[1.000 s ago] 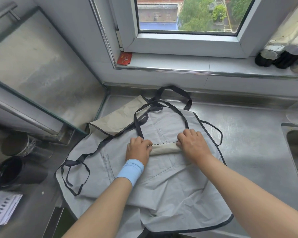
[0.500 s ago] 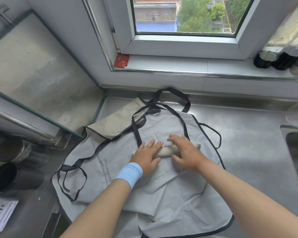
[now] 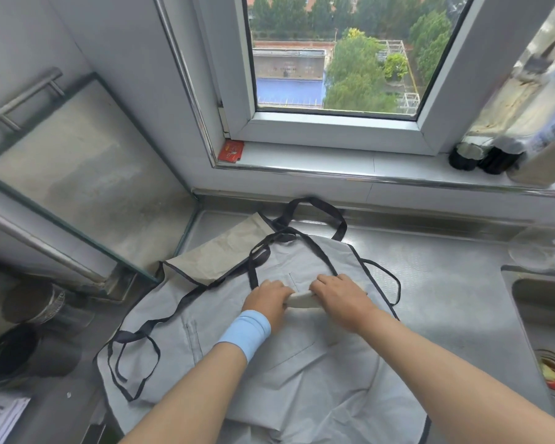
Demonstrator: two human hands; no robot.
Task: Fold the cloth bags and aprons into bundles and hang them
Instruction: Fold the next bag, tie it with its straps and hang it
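Head view, left hand [image 3: 267,301] and right hand [image 3: 339,298] both gripping one rolled bundle [image 3: 302,299], two aprons beneath

L grip [image 3: 267,299] & R grip [image 3: 340,296] curled shut, knuckles up, close together.

One view only, from the person's head, looking forward and steeply down over both forearms at the steel bench [image 3: 430,283]. It sits close above the apron [image 3: 302,363], and its wide angle takes in the window [image 3: 334,123] ahead.
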